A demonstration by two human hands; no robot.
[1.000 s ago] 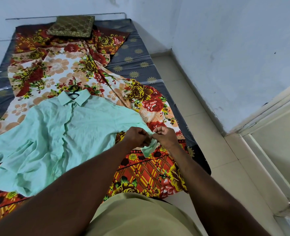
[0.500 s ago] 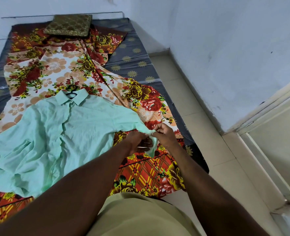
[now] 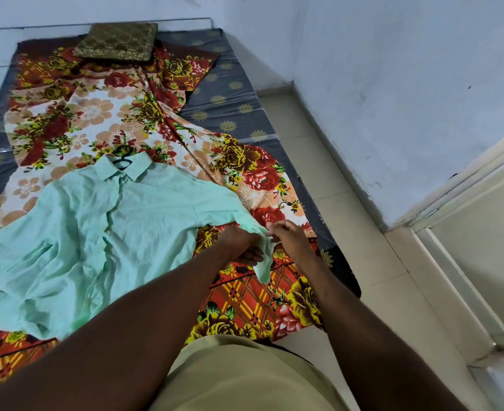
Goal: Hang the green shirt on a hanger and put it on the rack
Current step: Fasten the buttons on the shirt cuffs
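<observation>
Since a second ago the two hands have drawn slightly apart, and the left one has sunk lower under the sleeve, so more of the cuff (image 3: 265, 262) now hangs free between them. The left grip (image 3: 240, 244) sits beneath the sleeve end, fingers (image 3: 252, 258) curled in from below round the cloth that drapes over it. The right grip (image 3: 290, 241) is clamped on the cuff's upper edge between thumb and forefinger, its other fingers loosely spread above. Both forearms reach in from the near edge of the view.

That sleeve belongs to the green shirt (image 3: 111, 232), which lies front up and spread out on the bed, collar pointing away from the person and the other sleeve trailing off towards the left edge. A black hanger (image 3: 122, 162) is inside it, with only its hook and neck showing out of the collar.

Under the shirt is a rumpled flowered sheet (image 3: 96, 114) in red, orange and cream, which covers most of a grey mattress (image 3: 238, 114) with gold flower prints. A dark gold-patterned cushion (image 3: 117, 41) rests at the far end of the bed, against the wall. Pale floor tiles (image 3: 333, 188) run along the bed's right side, up to a light blue wall (image 3: 393, 84) and a cream door frame (image 3: 467, 209).
</observation>
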